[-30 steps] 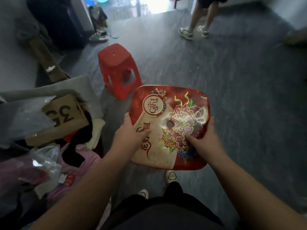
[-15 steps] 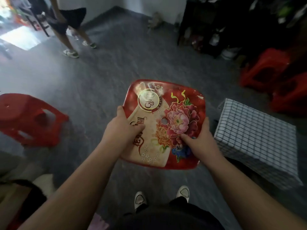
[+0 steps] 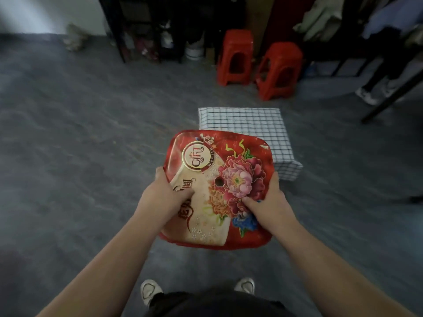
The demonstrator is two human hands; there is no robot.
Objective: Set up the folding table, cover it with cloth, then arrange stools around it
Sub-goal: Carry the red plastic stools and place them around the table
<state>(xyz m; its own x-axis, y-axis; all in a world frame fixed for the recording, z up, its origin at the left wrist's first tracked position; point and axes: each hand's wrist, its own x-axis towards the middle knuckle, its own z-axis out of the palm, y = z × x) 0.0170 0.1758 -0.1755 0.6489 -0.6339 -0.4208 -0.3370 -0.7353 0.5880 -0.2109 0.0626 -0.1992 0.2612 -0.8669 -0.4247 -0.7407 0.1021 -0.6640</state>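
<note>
The view has swung round since half a second ago: the low tabletop under the white cloth with a dark check (image 3: 242, 122), then off to the right, now lies straight ahead, and the lone red stool on the left has gone out of sight. The red plastic stool with the glossy flower-printed seat (image 3: 231, 154) has stayed in both hands, carried seat-up above the grey floor (image 3: 91, 138). The left grip (image 3: 164, 197) clasps the seat's left edge and the right grip (image 3: 267, 202) the right edge. Both thumbs lie on top; the fingers below are hidden. In the picture the seat's far edge overlaps the near side of the covered tabletop.

The main risk, as I judge it, is the blind landing. The seat hides the stool's legs, so a leg could come down on the hanging cloth and pin it or drag it askew. It could also knock the light folding frame beneath. Lowering the stool a little short of the cloth would avoid that.

The seat looks slick, and holding it only by its edges could let it tip or slide if one hand loosens first. The wearer's own white shoes (image 3: 150, 290) are just below the load, so a drop would land near them.

Two plain red plastic stools (image 3: 235, 56) wait by the dark shelving (image 3: 142, 26). Another person's feet (image 3: 366, 94) stand to the right of them, so fetching those stools could mean a bump.
</note>
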